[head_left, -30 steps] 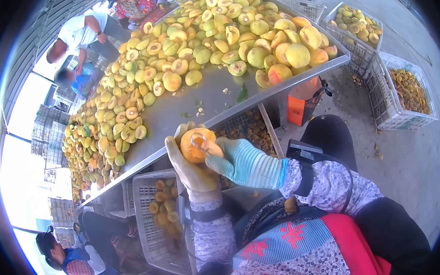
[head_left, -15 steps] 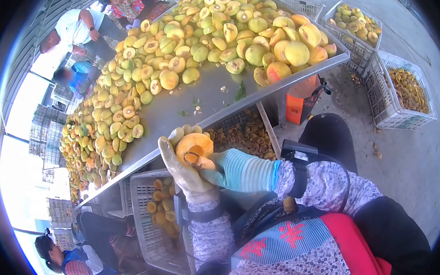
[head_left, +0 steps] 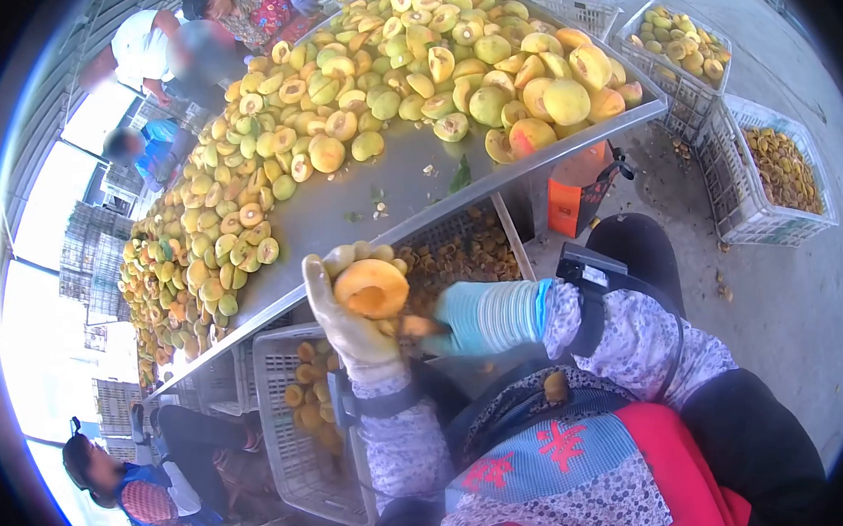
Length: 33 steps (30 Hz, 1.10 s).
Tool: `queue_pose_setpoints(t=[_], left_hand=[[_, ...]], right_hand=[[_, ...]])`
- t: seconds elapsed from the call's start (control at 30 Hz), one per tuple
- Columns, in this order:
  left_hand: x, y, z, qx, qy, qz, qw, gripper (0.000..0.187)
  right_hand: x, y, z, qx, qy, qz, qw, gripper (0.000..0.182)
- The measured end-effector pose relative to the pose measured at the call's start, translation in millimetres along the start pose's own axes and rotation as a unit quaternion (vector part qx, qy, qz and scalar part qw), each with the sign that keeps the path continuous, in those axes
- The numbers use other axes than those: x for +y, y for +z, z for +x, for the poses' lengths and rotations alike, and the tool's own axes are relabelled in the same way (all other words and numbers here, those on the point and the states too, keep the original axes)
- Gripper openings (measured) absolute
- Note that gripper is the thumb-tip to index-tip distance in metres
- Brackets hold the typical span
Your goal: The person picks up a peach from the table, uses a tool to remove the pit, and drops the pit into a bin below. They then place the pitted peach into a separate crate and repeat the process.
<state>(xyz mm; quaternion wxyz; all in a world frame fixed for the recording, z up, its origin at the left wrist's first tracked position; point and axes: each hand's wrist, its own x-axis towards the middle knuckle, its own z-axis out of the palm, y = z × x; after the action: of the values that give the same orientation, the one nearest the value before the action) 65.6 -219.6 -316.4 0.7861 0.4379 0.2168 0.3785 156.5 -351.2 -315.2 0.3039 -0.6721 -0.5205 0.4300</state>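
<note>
We cup a peach half (head_left: 372, 288) in our left hand (head_left: 354, 327); our right hand (head_left: 480, 317) fingers clench something unclear, and a loose grip risks dropping it.

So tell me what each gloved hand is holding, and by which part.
The left hand in the tan glove cups the orange pitted peach half from behind, cut face showing. The right hand in the blue knit glove grips something small I cannot identify.

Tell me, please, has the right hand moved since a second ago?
Yes. The right hand has dropped away from the peach half, down and right, toward the crate below the table edge.
</note>
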Motion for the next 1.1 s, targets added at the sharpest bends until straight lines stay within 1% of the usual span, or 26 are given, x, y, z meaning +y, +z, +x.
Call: queue_pose_setpoints(t=[0.07, 0.13, 0.17, 0.2, 0.23, 0.27, 0.3, 0.33, 0.37, 0.4, 0.47, 0.5, 0.57, 0.6, 0.63, 0.67, 0.7, 0.73, 0.77, 0.83, 0.87, 0.93, 0.97, 1.03, 1.07, 1.1], left_hand=[[6, -3, 4, 0.027, 0.015, 0.010, 0.999, 0.051], [18, -13, 9, 0.082, 0.039, -0.040, 0.995, 0.047], [20, -36, 8, 0.081, 0.110, -0.015, 0.991, 0.036], [22, -59, 7, 0.083, 0.180, 0.010, 0.980, 0.047], [34, -77, 3, 0.115, 0.195, 0.150, 0.962, 0.036], [50, -78, -5, 0.152, 0.204, 0.286, 0.924, 0.029], [72, -80, -21, 0.191, 0.098, 0.246, 0.945, 0.029], [80, -124, -21, 0.117, 0.152, 0.448, 0.873, 0.030], [81, -205, 9, 0.218, 0.080, 0.493, 0.839, 0.042], [87, -221, 6, 0.205, 0.066, 0.564, 0.797, 0.045], [89, -155, 6, 0.266, 0.109, 0.483, 0.827, 0.042], [86, -127, 11, 0.220, 0.087, 0.342, 0.909, 0.041], [65, -106, 60, 0.111, 0.168, 0.388, 0.899, 0.039], [54, -83, 81, 0.032, 0.179, 0.407, 0.895, 0.036], [35, -64, 116, -0.004, 0.161, 0.375, 0.913, 0.033], [27, -26, 131, -0.069, 0.145, 0.482, 0.861, 0.035], [14, 4, 153, -0.059, 0.163, 0.609, 0.774, 0.041], [-2, 19, 178, -0.139, 0.149, 0.568, 0.798, 0.044], [-23, 29, 205, -0.176, 0.162, 0.574, 0.783, 0.048], [-63, 46, 248, -0.151, 0.246, 0.684, 0.670, 0.051], [-71, 53, 250, -0.137, 0.124, 0.779, 0.599, 0.052], [-80, 55, 253, -0.128, 0.172, 0.820, 0.531, 0.047], [-78, 50, 252, -0.131, 0.170, 0.821, 0.529, 0.047], [-64, 36, 241, -0.199, 0.145, 0.687, 0.684, 0.044], [-53, 39, 227, -0.193, -0.016, 0.546, 0.815, 0.041], [-40, 35, 205, -0.197, -0.075, 0.373, 0.904, 0.042]], right_hand=[[11, 8, -2, 0.016, 0.067, -0.121, 0.990, 0.054], [18, 10, -4, 0.049, 0.077, -0.150, 0.984, 0.048], [20, 8, -4, 0.082, 0.094, -0.170, 0.978, 0.046], [25, 4, -7, 0.119, 0.114, -0.191, 0.968, 0.044], [33, 3, -8, 0.146, 0.093, -0.202, 0.964, 0.035], [41, 2, -8, 0.155, 0.098, -0.207, 0.961, 0.035], [47, 1, -6, 0.180, 0.103, -0.205, 0.957, 0.034], [55, 2, -2, 0.203, 0.106, -0.200, 0.953, 0.033], [68, 5, 5, 0.226, 0.108, -0.191, 0.949, 0.030], [69, 8, 8, 0.229, 0.108, -0.189, 0.949, 0.030], [69, 6, 18, 0.304, 0.072, -0.173, 0.934, 0.028], [71, 5, 20, 0.336, 0.062, -0.183, 0.922, 0.026], [71, 1, 16, 0.331, 0.077, -0.172, 0.925, 0.026], [69, -3, 15, 0.330, 0.093, -0.161, 0.926, 0.026], [65, -1, 13, 0.319, 0.093, -0.161, 0.929, 0.028], [62, 0, 11, 0.320, 0.095, -0.162, 0.929, 0.028], [59, 1, 9, 0.293, 0.096, -0.149, 0.940, 0.030], [57, 1, 8, 0.267, 0.098, -0.133, 0.950, 0.031], [57, -1, 5, 0.268, 0.080, -0.130, 0.951, 0.033], [60, -1, 6, 0.277, 0.076, -0.128, 0.949, 0.033], [61, -3, 6, 0.283, 0.069, -0.127, 0.948, 0.033], [58, -10, 5, 0.291, 0.073, -0.110, 0.948, 0.029], [55, -14, 3, 0.302, 0.066, -0.094, 0.946, 0.028], [54, -17, 5, 0.310, 0.060, -0.074, 0.946, 0.026], [56, -16, 8, 0.376, 0.013, -0.062, 0.925, 0.026], [57, -14, 12, 0.437, -0.036, -0.049, 0.897, 0.026]])
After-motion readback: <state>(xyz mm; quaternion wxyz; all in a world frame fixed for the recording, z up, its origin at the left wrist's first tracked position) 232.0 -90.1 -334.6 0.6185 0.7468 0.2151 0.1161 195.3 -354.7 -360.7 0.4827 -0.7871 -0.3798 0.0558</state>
